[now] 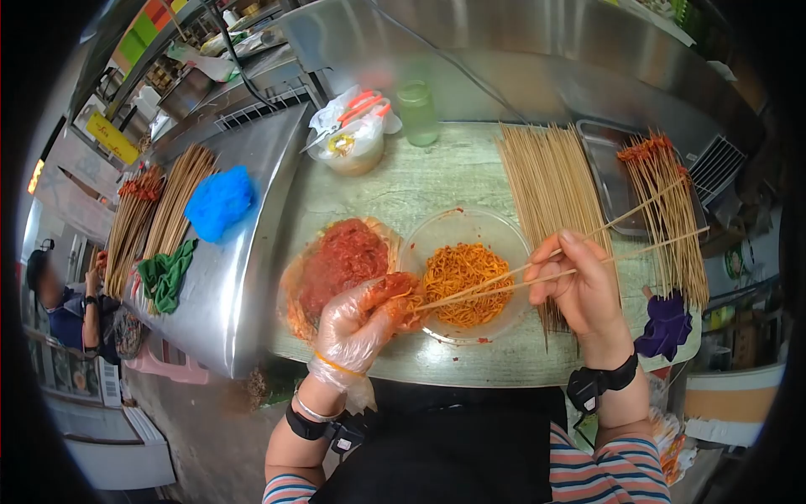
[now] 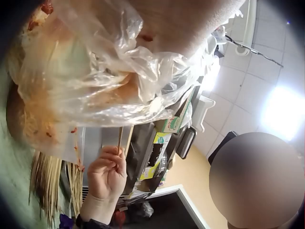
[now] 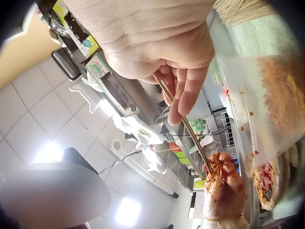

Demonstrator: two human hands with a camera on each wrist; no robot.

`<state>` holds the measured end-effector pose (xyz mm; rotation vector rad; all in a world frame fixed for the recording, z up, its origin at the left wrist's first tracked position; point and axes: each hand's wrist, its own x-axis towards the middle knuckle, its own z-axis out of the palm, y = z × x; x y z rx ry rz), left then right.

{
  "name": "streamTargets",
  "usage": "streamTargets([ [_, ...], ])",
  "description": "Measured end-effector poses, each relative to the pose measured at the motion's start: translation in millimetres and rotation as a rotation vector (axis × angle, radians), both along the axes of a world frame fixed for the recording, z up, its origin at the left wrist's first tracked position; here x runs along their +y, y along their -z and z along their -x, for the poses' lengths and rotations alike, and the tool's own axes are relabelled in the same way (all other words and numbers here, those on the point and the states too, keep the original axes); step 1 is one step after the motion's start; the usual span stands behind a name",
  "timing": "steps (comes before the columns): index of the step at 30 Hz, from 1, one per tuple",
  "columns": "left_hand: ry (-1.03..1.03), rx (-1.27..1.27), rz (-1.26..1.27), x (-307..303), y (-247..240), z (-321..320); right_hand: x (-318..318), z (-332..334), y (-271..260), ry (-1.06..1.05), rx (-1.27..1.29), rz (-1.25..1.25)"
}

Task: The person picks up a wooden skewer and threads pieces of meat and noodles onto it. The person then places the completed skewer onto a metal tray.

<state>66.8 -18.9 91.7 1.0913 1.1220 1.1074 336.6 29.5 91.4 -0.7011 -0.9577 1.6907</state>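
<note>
My left hand (image 1: 357, 323), in a clear plastic glove stained red, pinches reddish food at the ends of two thin wooden skewers (image 1: 495, 284). The bare right hand (image 1: 579, 281) holds those skewers farther along, between thumb and curled fingers; they spread apart past it. Behind the left hand lies a heap of red minced or shredded meat (image 1: 348, 256) on a plastic wrapping. Under the skewers stands a clear round tub (image 1: 525, 244) with orange-red shreds (image 1: 466, 260) in it. In the right wrist view the gloved fingertips (image 3: 223, 164) look coated with red bits around the skewer tips.
Bare skewers (image 1: 550, 176) lie right of the tub, beside a metal tray (image 1: 598, 143) with loaded skewers (image 1: 663, 202). A purple cloth (image 1: 665, 326) is near the right edge. At the back are a bowl (image 1: 353, 155) and green glass (image 1: 417, 113). Left, a steel counter (image 1: 264, 210) holds skewers and a blue bag (image 1: 220, 202).
</note>
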Motion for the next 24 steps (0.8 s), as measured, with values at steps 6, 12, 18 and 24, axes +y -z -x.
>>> streamTargets([
  [6, 0.032, -0.201, 0.074, 0, 0, 0, -10, 14, 2, 0.095, -0.056, -0.009],
  [12, -0.019, -0.184, 0.017, -4, 3, -1, -15, 20, -2, 0.122, -0.095, -0.042],
  [18, -0.086, -0.259, 0.095, 0, 10, 3, -16, 9, -14, 0.179, -0.120, -0.096],
  [24, -0.063, -0.291, 0.144, 0, -1, -2, -10, 14, -6, 0.131, -0.053, -0.079],
])
